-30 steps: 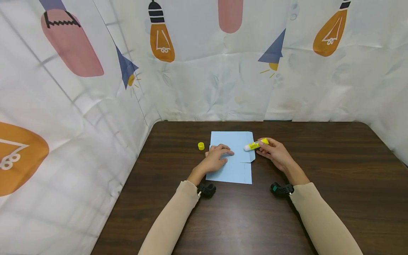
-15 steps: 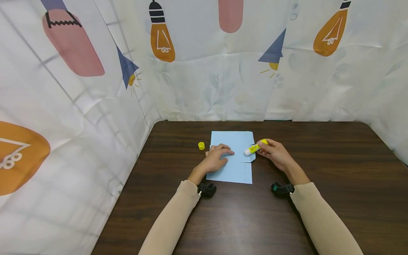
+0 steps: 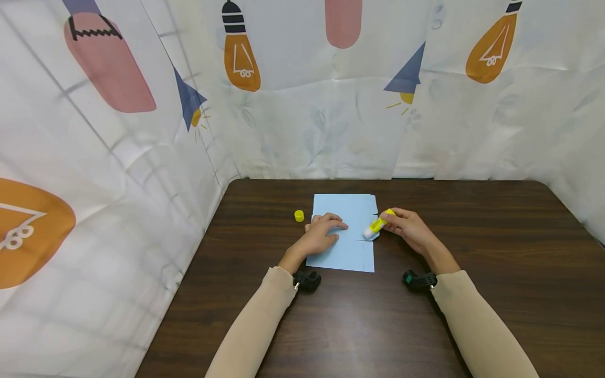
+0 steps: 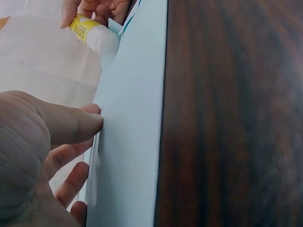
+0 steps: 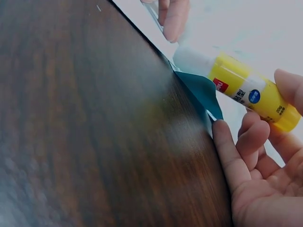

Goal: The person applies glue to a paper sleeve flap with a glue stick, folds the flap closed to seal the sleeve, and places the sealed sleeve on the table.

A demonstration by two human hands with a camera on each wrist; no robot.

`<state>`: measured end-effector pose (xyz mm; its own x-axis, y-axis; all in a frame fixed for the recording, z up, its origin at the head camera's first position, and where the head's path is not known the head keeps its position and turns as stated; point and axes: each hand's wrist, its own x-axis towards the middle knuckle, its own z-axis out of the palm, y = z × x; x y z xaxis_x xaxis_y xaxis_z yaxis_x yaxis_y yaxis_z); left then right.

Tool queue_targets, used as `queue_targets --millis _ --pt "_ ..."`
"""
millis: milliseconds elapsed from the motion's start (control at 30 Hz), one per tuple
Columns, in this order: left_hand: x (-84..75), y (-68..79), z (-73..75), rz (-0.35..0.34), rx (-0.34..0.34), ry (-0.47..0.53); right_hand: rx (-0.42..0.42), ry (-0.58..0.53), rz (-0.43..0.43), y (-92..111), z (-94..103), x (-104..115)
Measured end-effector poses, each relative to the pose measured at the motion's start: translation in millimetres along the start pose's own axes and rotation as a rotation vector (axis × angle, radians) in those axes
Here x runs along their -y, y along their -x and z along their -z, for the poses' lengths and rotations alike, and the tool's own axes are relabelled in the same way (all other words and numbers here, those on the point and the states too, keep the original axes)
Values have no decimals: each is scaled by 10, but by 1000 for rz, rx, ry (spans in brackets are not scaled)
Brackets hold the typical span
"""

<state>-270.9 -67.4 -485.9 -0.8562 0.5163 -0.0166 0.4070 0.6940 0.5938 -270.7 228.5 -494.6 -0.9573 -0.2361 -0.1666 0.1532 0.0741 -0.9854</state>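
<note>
On the table lies a light blue cut sheet of paper (image 3: 341, 258) with slits and a small side flap (image 5: 201, 92). My left hand (image 3: 321, 234) rests on its left part, fingers spread; in the left wrist view the thumb's tip touches the paper. My right hand (image 3: 407, 227) grips a yellow and white glue stick (image 3: 378, 224), pinched at its yellow rear end. The stick's white front end is down at the flap on the paper's right edge. In the right wrist view, the flap curls up a little beside the glue stick (image 5: 253, 92), near a fingertip.
A yellow glue stick cap (image 3: 299, 216) stands left of the paper. The dark wooden table (image 3: 491, 247) reaches back to a white patterned curtain (image 3: 312, 131), which also hangs along the left side. Both wrists wear black bands.
My right hand has drawn the glue stick's front end down along the paper's right flap, and the stick now tilts more steeply. The left hand has stayed in place.
</note>
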Motion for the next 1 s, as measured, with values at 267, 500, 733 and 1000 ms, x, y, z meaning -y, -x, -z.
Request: queue_targets --millis 267,500,733,1000 --pt "4 6 3 0 6 12 15 21 2 9 7 -7" --pt "11 3 2 3 9 16 23 -3 10 4 11 -9" --pt "9 3 3 1 9 12 6 -20 5 -1 7 -2" --pt "11 -2 3 1 11 15 1 -42 12 2 7 6"
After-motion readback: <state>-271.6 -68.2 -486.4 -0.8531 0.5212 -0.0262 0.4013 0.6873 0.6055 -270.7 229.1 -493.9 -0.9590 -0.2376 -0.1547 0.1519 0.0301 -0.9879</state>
